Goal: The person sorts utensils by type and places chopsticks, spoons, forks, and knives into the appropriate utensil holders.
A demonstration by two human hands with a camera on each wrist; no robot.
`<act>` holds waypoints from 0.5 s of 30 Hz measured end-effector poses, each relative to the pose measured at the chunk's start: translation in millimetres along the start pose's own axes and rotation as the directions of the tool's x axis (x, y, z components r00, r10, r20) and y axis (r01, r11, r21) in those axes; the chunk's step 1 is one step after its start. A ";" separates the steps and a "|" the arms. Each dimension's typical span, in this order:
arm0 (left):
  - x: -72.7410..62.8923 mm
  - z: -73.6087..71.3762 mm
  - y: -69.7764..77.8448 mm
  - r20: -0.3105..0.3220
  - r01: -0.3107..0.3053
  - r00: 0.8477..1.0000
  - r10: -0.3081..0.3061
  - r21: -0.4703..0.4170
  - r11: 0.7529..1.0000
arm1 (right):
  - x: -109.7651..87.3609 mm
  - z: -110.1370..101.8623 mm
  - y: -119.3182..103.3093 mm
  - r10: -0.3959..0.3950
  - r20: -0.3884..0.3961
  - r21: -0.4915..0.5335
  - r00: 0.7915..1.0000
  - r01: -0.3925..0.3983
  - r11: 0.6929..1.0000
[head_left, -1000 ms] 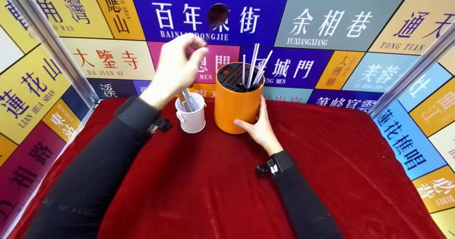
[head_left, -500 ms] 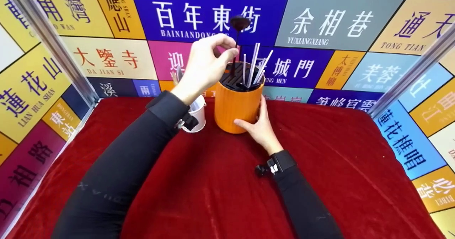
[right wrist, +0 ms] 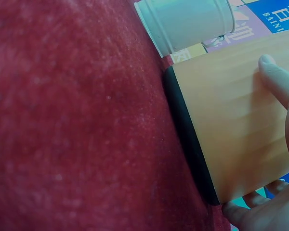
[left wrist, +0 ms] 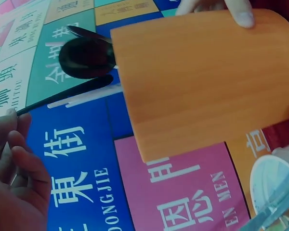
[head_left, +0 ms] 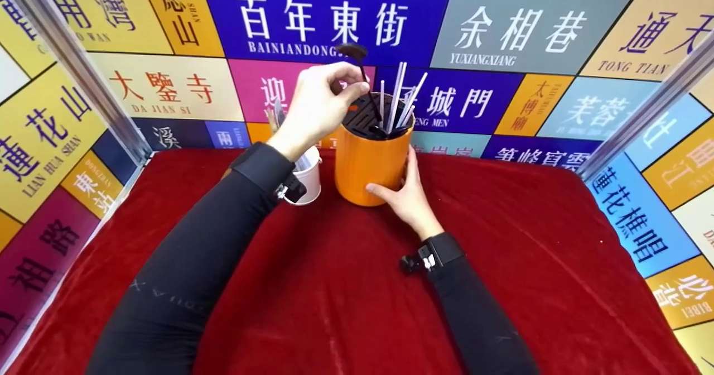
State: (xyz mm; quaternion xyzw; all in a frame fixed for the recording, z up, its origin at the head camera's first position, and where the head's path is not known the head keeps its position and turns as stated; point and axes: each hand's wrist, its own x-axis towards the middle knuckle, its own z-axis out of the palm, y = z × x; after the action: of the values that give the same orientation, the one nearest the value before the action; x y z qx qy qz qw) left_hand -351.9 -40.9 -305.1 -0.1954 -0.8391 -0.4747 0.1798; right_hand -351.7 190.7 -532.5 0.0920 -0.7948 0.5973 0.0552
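Note:
My left hand (head_left: 323,99) pinches the thin handle of a dark brown spoon (head_left: 351,51) between thumb and fingers. Its bowl points up, and the handle slants down to the black slotted top (head_left: 362,121) of an orange cylindrical utensil holder (head_left: 365,168). Around the holder's lower right side curls my right hand (head_left: 410,202), thumb across the front. In the right wrist view, the holder's dark base (right wrist: 185,134) meets the red cloth. Several silvery sticks (head_left: 397,93) rise from the holder's right part. The left wrist view shows a black spoon bowl (left wrist: 86,57) beyond its top edge.
Left of the holder stands a small white pail (head_left: 313,182) with cutlery (head_left: 277,113) in it, partly behind my left wrist. Red cloth (head_left: 312,285) covers the table. Panels with large characters (head_left: 491,34) and metal posts (head_left: 647,90) enclose the back and sides.
My left hand has carried the spoon rightward from above the pail to the holder. Its handle now reaches the slotted top and its bowl has tipped left. My right hand keeps its hold.

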 end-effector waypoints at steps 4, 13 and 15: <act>0.2 3.9 -6.2 0.033 0.001 0.999 -0.002 0.036 0.999 | 0.7 -0.6 0.5 -0.002 -0.002 0.005 1.000 0.002 1.000; -4.0 13.7 -24.1 0.114 0.008 0.993 -0.017 0.077 0.997 | 1.9 -0.2 3.4 -0.031 -0.002 0.009 1.000 0.031 0.999; -4.6 15.4 -27.8 0.131 0.014 0.991 -0.025 0.089 0.996 | 2.0 -0.2 4.0 -0.034 -0.003 0.010 0.999 0.034 0.999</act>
State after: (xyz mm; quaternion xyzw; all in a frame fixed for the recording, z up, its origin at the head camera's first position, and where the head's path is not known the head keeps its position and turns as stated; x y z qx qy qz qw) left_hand -363.6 -41.4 -334.9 -0.2100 -0.8712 -0.4250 0.1277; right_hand -354.5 191.8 -535.8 0.1050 -0.7901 0.6003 0.0658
